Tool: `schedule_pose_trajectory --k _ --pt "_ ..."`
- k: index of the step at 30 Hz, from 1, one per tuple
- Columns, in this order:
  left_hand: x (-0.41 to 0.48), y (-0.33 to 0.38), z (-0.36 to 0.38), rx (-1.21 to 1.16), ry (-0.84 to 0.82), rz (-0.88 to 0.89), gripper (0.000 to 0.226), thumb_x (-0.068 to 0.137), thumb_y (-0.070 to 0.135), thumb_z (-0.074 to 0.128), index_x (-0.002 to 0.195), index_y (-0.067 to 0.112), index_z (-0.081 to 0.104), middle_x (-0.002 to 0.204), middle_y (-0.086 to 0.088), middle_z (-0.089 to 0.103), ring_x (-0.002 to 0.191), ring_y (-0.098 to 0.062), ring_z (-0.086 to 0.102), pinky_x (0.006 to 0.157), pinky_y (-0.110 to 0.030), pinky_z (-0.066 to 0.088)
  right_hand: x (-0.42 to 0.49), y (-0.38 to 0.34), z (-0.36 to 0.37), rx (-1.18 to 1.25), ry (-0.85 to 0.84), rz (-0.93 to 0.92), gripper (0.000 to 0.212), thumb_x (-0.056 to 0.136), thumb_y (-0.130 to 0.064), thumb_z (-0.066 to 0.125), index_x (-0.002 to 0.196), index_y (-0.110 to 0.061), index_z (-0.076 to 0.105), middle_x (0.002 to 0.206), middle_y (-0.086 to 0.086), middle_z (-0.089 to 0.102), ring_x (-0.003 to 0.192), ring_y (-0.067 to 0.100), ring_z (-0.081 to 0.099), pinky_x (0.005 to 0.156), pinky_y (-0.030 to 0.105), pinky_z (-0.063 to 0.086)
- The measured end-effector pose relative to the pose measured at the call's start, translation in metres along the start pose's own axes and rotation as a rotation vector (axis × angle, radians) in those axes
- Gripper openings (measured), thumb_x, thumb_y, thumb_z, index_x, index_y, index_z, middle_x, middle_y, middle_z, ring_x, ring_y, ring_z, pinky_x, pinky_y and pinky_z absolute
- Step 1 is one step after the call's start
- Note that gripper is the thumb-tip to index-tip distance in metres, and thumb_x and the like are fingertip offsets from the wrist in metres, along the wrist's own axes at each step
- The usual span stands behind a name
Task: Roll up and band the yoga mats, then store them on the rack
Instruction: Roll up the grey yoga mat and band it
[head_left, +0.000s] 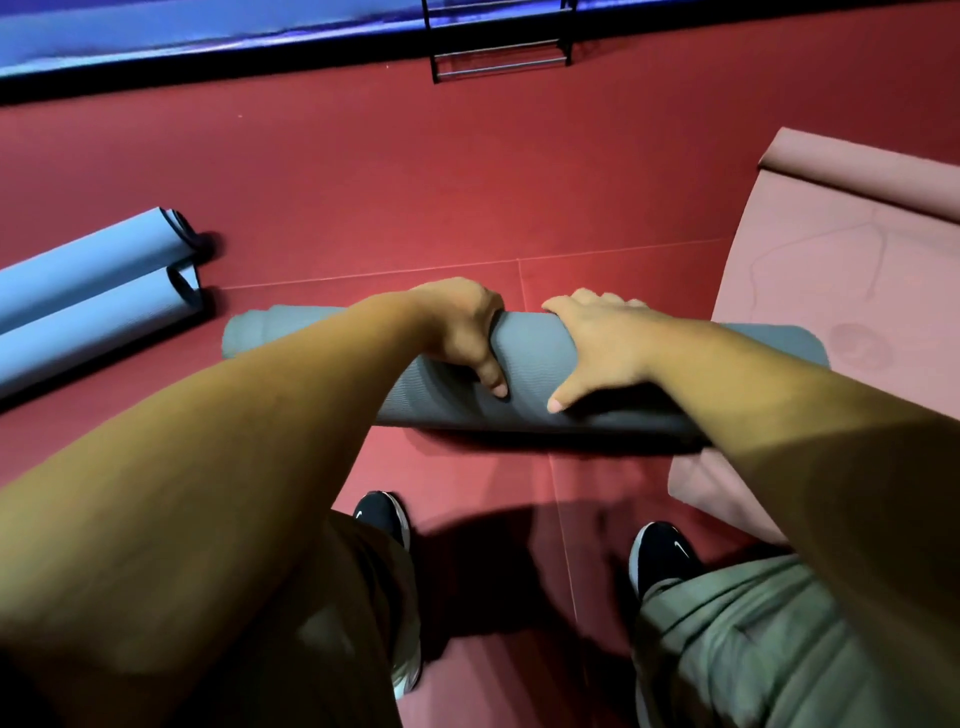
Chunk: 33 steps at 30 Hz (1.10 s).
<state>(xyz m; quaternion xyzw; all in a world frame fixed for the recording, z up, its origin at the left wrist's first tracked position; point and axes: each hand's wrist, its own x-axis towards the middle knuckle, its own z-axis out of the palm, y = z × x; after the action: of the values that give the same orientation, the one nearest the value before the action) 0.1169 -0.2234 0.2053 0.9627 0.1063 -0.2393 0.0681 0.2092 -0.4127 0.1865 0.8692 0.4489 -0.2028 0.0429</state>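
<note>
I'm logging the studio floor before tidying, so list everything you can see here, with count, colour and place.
grey mat: one, grey, rolled, floor centre
blue mats: two, light blue, rolled, side by side, floor left
pink mat: one, pink, partly unrolled, floor right
rack: one, black, top centre
wall padding: one, blue, along the top
floor: red
shoes: two, black, bottom
trousers: olive, bottom
left grip: holds the grey mat
right grip: holds the grey mat

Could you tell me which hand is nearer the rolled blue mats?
Left. The left hand grips the grey mat, blue mats to its left; the right hand grips it farther right.
</note>
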Motion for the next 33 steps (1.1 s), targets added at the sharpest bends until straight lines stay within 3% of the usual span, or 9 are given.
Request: schedule_pose_trajectory --k 2,7,12,17,24,27,30,33 --pt "0.000 -0.004 -0.002 -0.050 -0.013 -0.022 0.091 0.042 0.072 0.095 0.115 0.025 0.068 0.102 0.004 0.072 0.095 -0.024 0.068 0.089 -0.040 0.060 -0.001 -0.003 0.004 -0.075 0.036 -0.009 0.137 0.045 -0.083 0.087 0.156 -0.028 0.026 0.143 0.003 0.043 0.132 0.035 0.048 0.107 0.052 0.042" --pt "-0.003 -0.003 -0.003 -0.105 -0.037 -0.017 0.089 0.046 0.069 0.096 0.118 0.026 0.066 0.105 0.007 0.071 0.097 -0.022 0.068 0.092 -0.041 0.059 0.000 -0.005 0.003 -0.050 0.062 -0.009 0.112 0.046 -0.078 0.089 0.135 -0.029 0.041 0.132 -0.003 0.053 0.122 0.031 0.055 0.095 0.052 0.046" --pt "-0.006 0.005 0.002 0.016 0.035 0.075 0.092 0.056 0.075 0.086 0.127 0.023 0.056 0.121 0.001 0.063 0.108 -0.027 0.062 0.096 -0.045 0.056 -0.002 0.000 -0.005 0.056 0.027 0.010 0.115 0.043 -0.078 0.087 0.140 -0.032 0.045 0.124 -0.009 0.054 0.120 0.026 0.058 0.098 0.050 0.050" --pt "-0.014 0.013 0.011 0.318 0.117 0.094 0.132 0.043 0.091 0.081 0.149 0.023 0.040 0.142 0.001 0.051 0.128 -0.030 0.054 0.106 -0.052 0.047 0.000 0.011 -0.007 0.226 -0.005 0.031 0.103 0.041 -0.073 0.090 0.131 -0.035 0.057 0.117 -0.009 0.066 0.104 0.022 0.064 0.092 0.043 0.056" --pt "-0.008 0.006 0.007 0.197 0.179 0.102 0.113 0.039 0.086 0.086 0.127 0.024 0.049 0.127 0.003 0.061 0.115 -0.030 0.058 0.096 -0.047 0.053 -0.001 0.009 -0.013 0.289 -0.040 0.017 0.093 0.049 -0.069 0.093 0.130 -0.040 0.057 0.116 -0.011 0.067 0.102 0.020 0.064 0.089 0.039 0.054" --pt "-0.004 0.001 0.005 0.105 0.169 0.076 0.107 0.038 0.084 0.087 0.122 0.027 0.053 0.118 0.004 0.064 0.108 -0.027 0.061 0.092 -0.044 0.055 0.000 0.007 -0.014 0.250 -0.039 0.015 0.100 0.047 -0.079 0.085 0.134 -0.044 0.053 0.124 -0.012 0.064 0.112 0.023 0.062 0.098 0.043 0.052" --pt "-0.003 -0.006 0.002 -0.003 0.101 0.034 0.099 0.041 0.079 0.091 0.119 0.029 0.057 0.110 0.005 0.067 0.100 -0.025 0.063 0.088 -0.042 0.056 0.000 0.007 -0.016 0.090 -0.003 0.022 0.109 0.056 -0.087 0.078 0.149 -0.041 0.043 0.137 -0.006 0.056 0.128 0.030 0.050 0.107 0.046 0.042" --pt "-0.005 -0.015 -0.001 -0.125 0.074 0.016 0.091 0.043 0.074 0.095 0.116 0.030 0.063 0.104 0.008 0.070 0.097 -0.022 0.065 0.088 -0.038 0.057 0.000 0.003 -0.013 -0.034 0.032 0.011 0.135 0.051 -0.091 0.076 0.162 -0.032 0.027 0.151 0.001 0.046 0.137 0.034 0.044 0.113 0.050 0.038"
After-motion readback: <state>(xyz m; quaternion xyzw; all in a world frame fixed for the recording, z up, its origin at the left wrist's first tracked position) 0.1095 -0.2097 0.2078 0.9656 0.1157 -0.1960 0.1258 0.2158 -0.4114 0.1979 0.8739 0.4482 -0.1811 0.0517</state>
